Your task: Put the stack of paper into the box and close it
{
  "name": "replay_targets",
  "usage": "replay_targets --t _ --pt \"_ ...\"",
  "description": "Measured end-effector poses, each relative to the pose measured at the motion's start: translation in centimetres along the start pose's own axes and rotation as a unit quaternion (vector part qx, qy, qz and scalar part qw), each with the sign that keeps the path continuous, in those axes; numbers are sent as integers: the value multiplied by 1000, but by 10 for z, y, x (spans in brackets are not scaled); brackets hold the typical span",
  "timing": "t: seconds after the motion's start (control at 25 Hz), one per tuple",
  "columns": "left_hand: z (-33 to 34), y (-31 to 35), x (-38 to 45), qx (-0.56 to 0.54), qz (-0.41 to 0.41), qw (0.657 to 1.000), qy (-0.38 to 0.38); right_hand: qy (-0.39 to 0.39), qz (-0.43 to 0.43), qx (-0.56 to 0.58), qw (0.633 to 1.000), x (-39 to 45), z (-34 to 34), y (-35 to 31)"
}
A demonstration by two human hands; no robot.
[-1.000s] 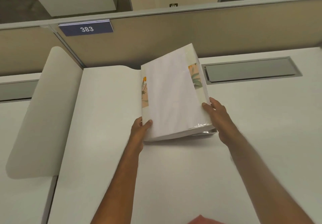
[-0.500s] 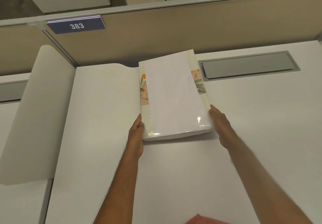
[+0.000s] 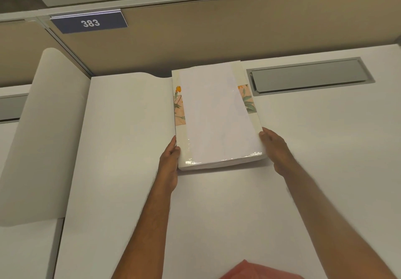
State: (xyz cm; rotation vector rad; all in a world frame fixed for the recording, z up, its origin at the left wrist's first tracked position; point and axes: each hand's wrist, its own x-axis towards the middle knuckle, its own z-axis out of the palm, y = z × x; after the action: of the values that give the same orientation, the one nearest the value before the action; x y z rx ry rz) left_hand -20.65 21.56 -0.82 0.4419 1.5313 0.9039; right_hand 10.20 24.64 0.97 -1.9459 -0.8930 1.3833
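I see a white table [image 3: 217,213] in an office cubicle, with a beige partition wall [image 3: 217,35] along its far side. At about 1 o'clock a grey metal flap [image 3: 310,77] is set into the table top. At 9 o'clock a large sheet of white paper [image 3: 43,137] curls up at its far end. On the partition at 11 o'clock I read a dark blue sign [image 3: 89,22] with the number 383. At 6 o'clock a piece of pink cloth [image 3: 256,272] shows at the lower edge.

The stack of paper [image 3: 217,118] lies flat at 12 o'clock, on top of the box [image 3: 247,98], which has a flower print along both sides; clear film shines at the near corners. I cannot tell whether the box is open.

My left hand [image 3: 170,159] is open against the near left edge of the stack, the thumb on the side. My right hand [image 3: 275,148] is open too, fingers pressed on the near right edge. Neither hand closes around anything.
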Motion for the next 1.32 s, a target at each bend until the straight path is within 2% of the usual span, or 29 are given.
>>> replay_targets --t 0.28,0.52,0.72,1.12,1.24,1.32 --pt "0 -4 1 33 3 999 9 -6 55 67 996 -14 -6 5" --pt "4 -1 -1 66 13 997 36 26 49 59 997 -5 -2 19" --pt "8 -2 -1 83 25 995 49 51 40 -7 998 6 10 29" --pt "5 -11 9 123 41 989 76 39 -8 -100 994 22 8 41" --pt "9 -5 -3 146 58 984 87 42 -10 -128 991 14 10 36" --pt "14 -3 -5 217 96 965 114 65 -35 -156 985 11 9 32"
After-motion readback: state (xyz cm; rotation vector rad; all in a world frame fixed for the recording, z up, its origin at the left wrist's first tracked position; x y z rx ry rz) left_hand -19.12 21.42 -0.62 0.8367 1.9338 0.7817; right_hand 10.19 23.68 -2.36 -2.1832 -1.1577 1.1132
